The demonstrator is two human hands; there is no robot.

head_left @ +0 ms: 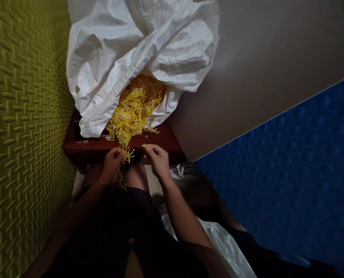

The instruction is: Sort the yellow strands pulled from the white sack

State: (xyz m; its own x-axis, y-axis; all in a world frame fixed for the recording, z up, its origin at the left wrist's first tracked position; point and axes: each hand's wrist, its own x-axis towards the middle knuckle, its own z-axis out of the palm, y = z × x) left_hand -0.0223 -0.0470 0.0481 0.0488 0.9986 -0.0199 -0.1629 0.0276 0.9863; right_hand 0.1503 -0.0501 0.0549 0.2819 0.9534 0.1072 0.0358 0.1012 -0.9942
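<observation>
A large white woven sack (102, 77) lies on a dark red table, its mouth spilling a heap of thin yellow branching plastic-looking strands (135, 106). At the table's front edge, my left hand (113, 164) is closed on a yellow sprig, whose tips stick out to the right and whose thin stem hangs below. My right hand (159, 159) is a little to the right, apart from the sprig. Its thumb and forefinger pinch a tiny yellow piece (144, 145), too small to make out.
A dark phone (80, 131) lies on the left of the red table (172, 141), partly under the sack. A yellow textured wall (27, 116) stands close on the left. A grey panel (247, 69) and a blue dimpled surface (290, 162) are on the right. White sheeting (221, 239) lies low right.
</observation>
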